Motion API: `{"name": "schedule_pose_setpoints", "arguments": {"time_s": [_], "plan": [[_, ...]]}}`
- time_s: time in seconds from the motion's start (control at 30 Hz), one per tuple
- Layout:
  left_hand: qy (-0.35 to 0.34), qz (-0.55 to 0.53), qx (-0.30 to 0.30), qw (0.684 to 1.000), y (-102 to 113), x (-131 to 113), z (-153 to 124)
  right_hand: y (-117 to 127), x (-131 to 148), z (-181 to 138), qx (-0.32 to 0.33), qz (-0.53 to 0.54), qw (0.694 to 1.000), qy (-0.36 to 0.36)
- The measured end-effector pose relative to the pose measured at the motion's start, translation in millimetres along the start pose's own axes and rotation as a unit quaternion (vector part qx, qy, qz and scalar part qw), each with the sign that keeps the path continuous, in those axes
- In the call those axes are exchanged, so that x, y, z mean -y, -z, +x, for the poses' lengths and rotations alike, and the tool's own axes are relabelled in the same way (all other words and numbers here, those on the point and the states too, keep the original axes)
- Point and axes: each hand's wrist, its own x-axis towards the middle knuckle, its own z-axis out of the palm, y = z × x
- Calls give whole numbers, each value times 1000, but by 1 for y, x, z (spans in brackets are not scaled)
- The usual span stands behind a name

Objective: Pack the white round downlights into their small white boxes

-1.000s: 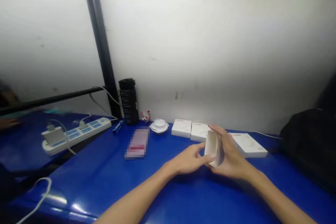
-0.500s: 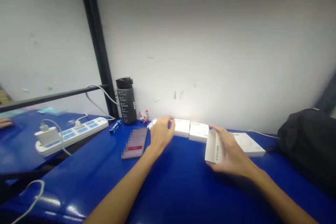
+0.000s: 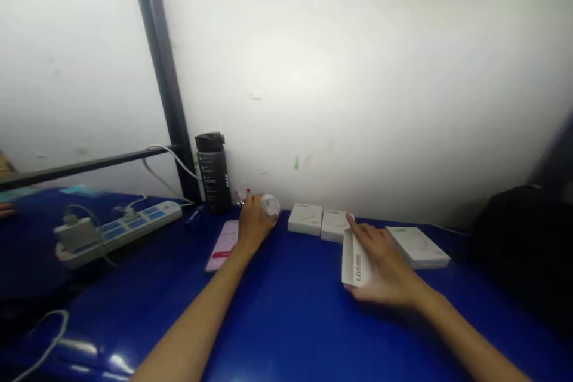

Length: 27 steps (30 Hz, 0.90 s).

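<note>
My left hand (image 3: 253,222) reaches to the back of the blue table (image 3: 286,322) and closes round a small round white fitting (image 3: 270,205) near the wall. My right hand (image 3: 379,265) grips an open white carton sleeve (image 3: 354,261) with printed letters on its side, held low over the table. Two small white boxes (image 3: 319,221) lie side by side just behind the sleeve, and a flatter white box (image 3: 417,246) lies to the right of my right hand.
A phone (image 3: 222,245) lies flat beside my left wrist. A black bottle (image 3: 212,172) stands by a black post at the wall. A white and blue power strip (image 3: 117,228) with cables sits at the left. A black bag (image 3: 528,239) fills the right side.
My left hand left the carton sleeve, moved back and left, and closed on the round white fitting. My right hand kept the sleeve and lowered it towards the table.
</note>
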Motion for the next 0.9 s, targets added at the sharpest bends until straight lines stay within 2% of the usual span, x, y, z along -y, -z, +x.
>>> {"name": "schedule_pose_setpoints", "arguments": {"time_s": [0.2, 0.4, 0.47, 0.57, 0.67, 0.73, 0.8, 0.9], "plan": [[-11, 23, -15, 1000, 2, 1, -4, -1, -1, -1, -2, 1, 1000, -3], [-39, -79, -18, 996, 8, -9, -6, -1, -2, -1, -1, -6, 1000, -26], [-91, -127, -60, 986, 10, -20, -11, -1, -2, 0, -6, -5, 999, -34], [-218, -190, -114, 950, 12, -43, -27, -1, -3, 1, -22, 7, 999, -42], [-385, -221, -82, 892, 14, -68, -50, 0, -2, 1, -39, 30, 997, -53], [-459, -233, -63, 855, 15, -80, -62, 0, -3, 1, -46, 52, 996, -48], [-498, -240, -61, 831, 16, -87, -69, -1, -3, 0, -59, 76, 995, -36], [-516, -252, -105, 812, 15, -88, -68, -4, -4, 0, -77, 105, 991, -28]]}}
